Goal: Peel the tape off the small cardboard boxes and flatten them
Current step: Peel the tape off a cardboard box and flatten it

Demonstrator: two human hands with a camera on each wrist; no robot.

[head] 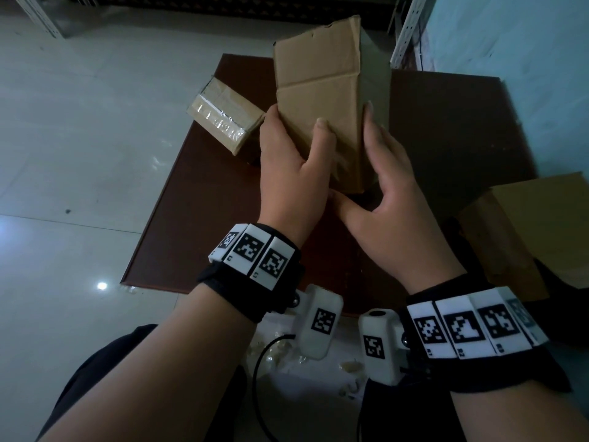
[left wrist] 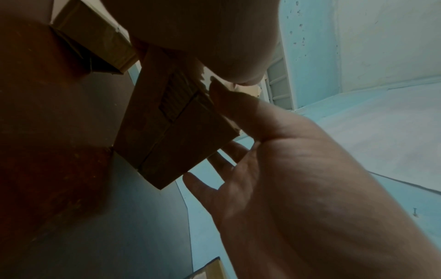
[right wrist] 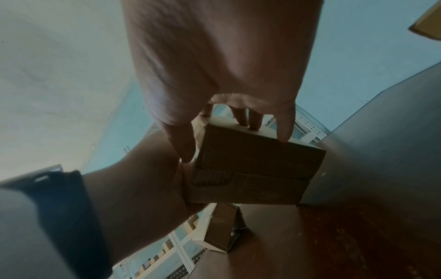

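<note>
A small cardboard box point(head: 318, 100) stands on end above the brown table point(head: 446, 138), its top flap open and pointing away from me. My left hand point(head: 294, 135) grips its left edge, thumb on the near face and fingers behind. The right hand point(head: 366, 151) holds the right side, fingers along that face and thumb under the bottom corner. The left wrist view shows the box bottom point(left wrist: 176, 136), with torn corrugation, between the thumb and fingers of my left hand point(left wrist: 222, 128). In the right wrist view my right hand point(right wrist: 235, 149) clasps the box point(right wrist: 250, 169). A second box point(head: 223, 116) with shiny tape lies to the left.
A larger open cardboard box point(head: 526, 224) sits at the table's right edge. A white shelf upright point(head: 411, 27) stands against the blue wall at the back. Pale scraps point(head: 280, 349) lie on the tiled floor near my knees. The taped box point(right wrist: 222, 226) also shows below my right hand.
</note>
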